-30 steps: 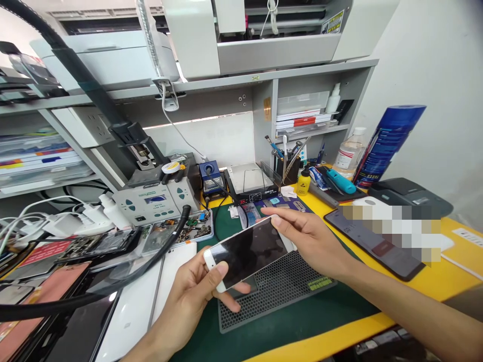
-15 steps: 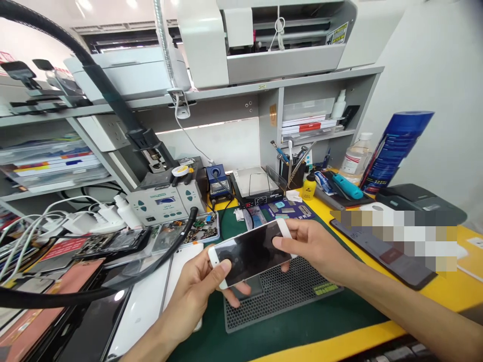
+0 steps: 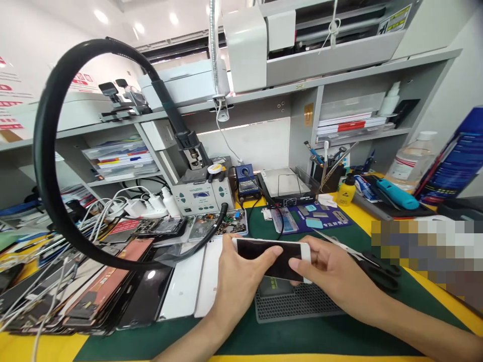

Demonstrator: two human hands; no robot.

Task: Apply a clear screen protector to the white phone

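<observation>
A white-framed smartphone [image 3: 260, 249] with a dark screen is held between both hands above the bench. My left hand [image 3: 241, 271] grips its left end, the thumb stretched across the screen. At the other end, my right hand [image 3: 332, 269] is closed on the phone, its thumb pressed on the glass near the white border. Fingers behind the phone are mostly hidden. Under it lies a grey honeycomb-patterned mat [image 3: 294, 305] on a green work mat [image 3: 226, 344]. Scissors [image 3: 362, 259] with black handles lie just beyond my right hand.
Stacked phone screens and panels [image 3: 101, 289] fill the left side. A thick black hose [image 3: 45, 151] loops over them from a rework station [image 3: 199, 196]. Behind the phone stand a parts tray [image 3: 241, 221], a hot plate [image 3: 289, 186] and a yellow bottle [image 3: 345, 191].
The camera view has swung left. My left thumb has slid from the phone's corner further across the screen. The phone sits more level, and the scissors now show beside my right hand.
</observation>
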